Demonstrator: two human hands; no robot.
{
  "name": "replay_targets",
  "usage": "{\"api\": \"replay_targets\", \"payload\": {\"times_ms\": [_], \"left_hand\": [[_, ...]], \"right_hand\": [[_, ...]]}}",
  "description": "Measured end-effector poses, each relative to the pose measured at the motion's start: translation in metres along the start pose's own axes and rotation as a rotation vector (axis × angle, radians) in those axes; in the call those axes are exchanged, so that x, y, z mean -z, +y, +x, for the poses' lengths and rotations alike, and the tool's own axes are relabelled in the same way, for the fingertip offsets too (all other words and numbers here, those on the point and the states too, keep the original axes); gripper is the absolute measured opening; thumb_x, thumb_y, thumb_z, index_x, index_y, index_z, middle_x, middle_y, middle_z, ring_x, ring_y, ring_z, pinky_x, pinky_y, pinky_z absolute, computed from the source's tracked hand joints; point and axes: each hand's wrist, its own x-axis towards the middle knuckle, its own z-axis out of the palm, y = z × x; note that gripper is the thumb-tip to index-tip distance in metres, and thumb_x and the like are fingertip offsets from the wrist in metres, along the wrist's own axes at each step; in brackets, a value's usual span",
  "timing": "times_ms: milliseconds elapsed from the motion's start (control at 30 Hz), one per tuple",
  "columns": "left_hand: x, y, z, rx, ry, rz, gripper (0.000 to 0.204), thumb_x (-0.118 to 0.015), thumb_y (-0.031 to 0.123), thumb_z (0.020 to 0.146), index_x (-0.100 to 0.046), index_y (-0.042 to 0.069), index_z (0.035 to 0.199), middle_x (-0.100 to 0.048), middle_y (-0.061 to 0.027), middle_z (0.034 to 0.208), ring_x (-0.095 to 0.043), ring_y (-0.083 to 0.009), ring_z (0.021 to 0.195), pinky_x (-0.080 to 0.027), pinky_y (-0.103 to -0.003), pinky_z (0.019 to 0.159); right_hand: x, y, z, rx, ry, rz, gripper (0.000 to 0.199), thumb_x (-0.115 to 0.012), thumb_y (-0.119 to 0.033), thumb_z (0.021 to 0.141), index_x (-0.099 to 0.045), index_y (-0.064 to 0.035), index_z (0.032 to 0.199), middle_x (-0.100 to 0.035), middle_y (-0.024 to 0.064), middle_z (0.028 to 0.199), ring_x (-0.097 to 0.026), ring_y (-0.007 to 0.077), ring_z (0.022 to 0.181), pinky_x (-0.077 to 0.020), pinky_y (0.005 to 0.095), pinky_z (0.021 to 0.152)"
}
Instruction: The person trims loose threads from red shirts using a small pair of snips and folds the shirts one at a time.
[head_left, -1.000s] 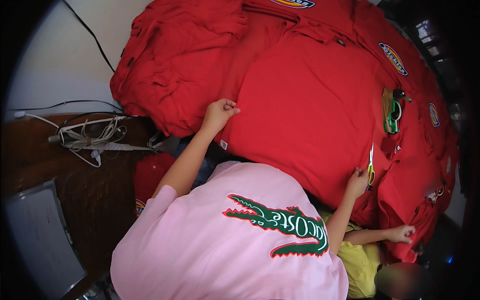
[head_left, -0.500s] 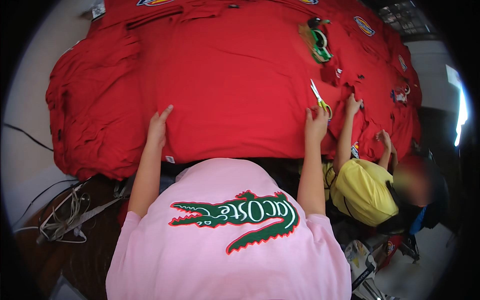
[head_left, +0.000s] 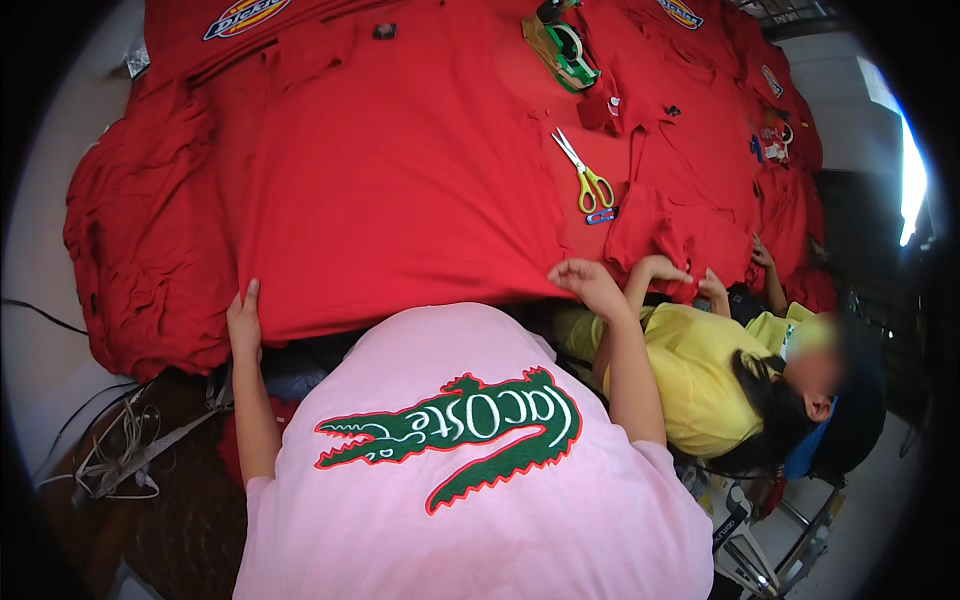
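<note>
A red shirt lies spread out before me, its hem close to my body. My left hand is closed on the near left corner, thumb up along the edge and the other fingers mostly hidden. At the near right corner, my right hand pinches the hem with curled fingers. The cloth between them looks drawn taut, with slanting creases. Beyond my right hand lie yellow-green-handled scissors, and a small blue thread snipper rests just below their handles.
A rumpled pile of red garments is at the left. A green tape dispenser stands at the far right. Close on my right a co-worker in a yellow shirt handles red cloth. Tangled cables hang at the lower left.
Both my hands have come nearer to my body and farther apart, drawing the shirt's hem along. My right hand is now away from the scissors. The view has shifted, and the co-worker leans closer.
</note>
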Motion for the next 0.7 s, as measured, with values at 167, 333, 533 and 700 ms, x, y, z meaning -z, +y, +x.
{"api": "replay_targets", "payload": {"times_ms": [167,333,533,700], "left_hand": [[0.044,-0.086,-0.035,-0.049,-0.096,0.484,0.037,-0.071,0.031,0.097,-0.074,-0.004,0.107,-0.077,-0.0192,0.098,-0.073,-0.0252,0.091,-0.054,-0.037,0.087],[0.017,-0.028,-0.025,-0.029,0.051,0.832,0.041,-0.077,0.036,0.089,-0.067,-0.004,0.094,-0.070,-0.0233,0.086,-0.070,-0.0380,0.080,-0.054,-0.045,0.076],[-0.025,0.013,0.013,-0.385,0.170,0.478,0.025,-0.078,0.021,0.088,-0.069,0.001,0.100,-0.070,-0.0173,0.090,-0.071,-0.0299,0.082,-0.055,-0.041,0.076],[-0.101,0.058,0.026,-0.762,-0.030,0.681,0.018,-0.073,0.016,0.088,-0.071,0.005,0.103,-0.070,-0.0122,0.109,-0.066,-0.0316,0.108,-0.051,-0.044,0.095]], "right_hand": [[-0.007,-0.033,0.007,-0.405,0.378,-0.697,0.025,-0.068,-0.018,0.094,-0.066,0.0007,0.110,-0.072,0.0226,0.103,-0.070,0.0426,0.100,-0.0563,0.0492,0.087],[0.003,-0.031,0.069,-0.187,0.942,-0.833,0.043,-0.069,-0.024,0.094,-0.054,-0.0038,0.129,-0.064,0.0307,0.110,-0.065,0.0492,0.099,-0.0534,0.0555,0.085],[0.044,-0.017,0.094,-0.215,0.858,-0.855,0.037,-0.066,-0.009,0.088,-0.057,-0.0047,0.124,-0.062,0.0310,0.107,-0.065,0.0488,0.093,-0.0523,0.0565,0.082],[0.034,-0.016,0.081,-0.150,0.793,-1.013,0.034,-0.064,-0.008,0.087,-0.055,0.0024,0.118,-0.064,0.0293,0.107,-0.066,0.0476,0.095,-0.0526,0.0554,0.083]]}}
